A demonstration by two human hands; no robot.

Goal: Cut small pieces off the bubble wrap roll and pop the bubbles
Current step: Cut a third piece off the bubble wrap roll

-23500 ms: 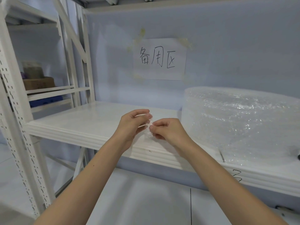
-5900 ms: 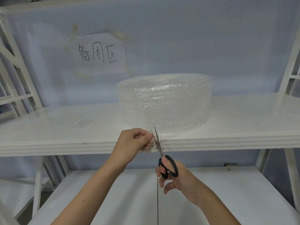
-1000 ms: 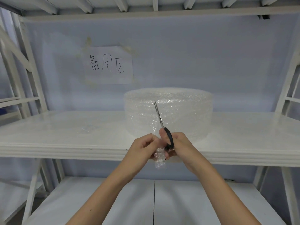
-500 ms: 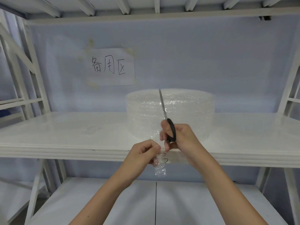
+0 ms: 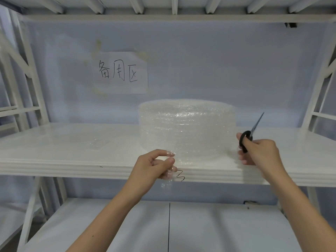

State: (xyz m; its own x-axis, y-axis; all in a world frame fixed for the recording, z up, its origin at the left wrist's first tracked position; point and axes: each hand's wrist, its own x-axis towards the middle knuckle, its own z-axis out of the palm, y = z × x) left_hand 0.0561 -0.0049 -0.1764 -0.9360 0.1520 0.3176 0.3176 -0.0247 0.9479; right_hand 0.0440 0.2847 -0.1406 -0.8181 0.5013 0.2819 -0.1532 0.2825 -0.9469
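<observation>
In front of the shelf (image 5: 54, 160), the left hand (image 5: 152, 168) pinches a small bubble wrap piece (image 5: 168, 179); the right hand (image 5: 260, 151), well apart, grips the scissors (image 5: 250, 133) with blades closed. The bubble wrap roll (image 5: 187, 128) stands between them on the shelf.

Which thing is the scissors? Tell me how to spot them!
Find the big bubble wrap roll standing on the white shelf. Look just to its right, where the right hand is raised above the shelf. The scissors are in that hand: the only dark thing there, with black loop handles and thin silver blades pointing up and to the right.
</observation>
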